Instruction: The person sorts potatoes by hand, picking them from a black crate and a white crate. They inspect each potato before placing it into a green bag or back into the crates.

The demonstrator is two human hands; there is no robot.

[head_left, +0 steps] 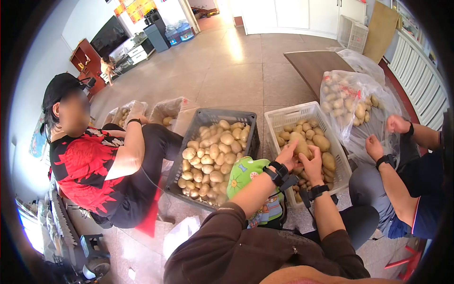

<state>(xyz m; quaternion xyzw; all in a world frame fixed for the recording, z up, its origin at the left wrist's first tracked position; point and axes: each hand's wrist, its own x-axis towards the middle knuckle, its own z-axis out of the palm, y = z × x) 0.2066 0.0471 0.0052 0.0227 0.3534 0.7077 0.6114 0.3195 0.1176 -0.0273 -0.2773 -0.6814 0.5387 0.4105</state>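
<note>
Both of my hands are over the white crate of potatoes. My left hand and my right hand are close together, with their fingers around one large potato. More potatoes lie in the crate below and around them. Beside it on the left stands a dark grey crate filled with potatoes. A green patterned cloth lies between the crates, next to my left forearm.
A person in red and black sits at the left by lined boxes. At the right, another person's hands are at a clear plastic bag of potatoes. A brown board lies behind. A red stool stands lower right.
</note>
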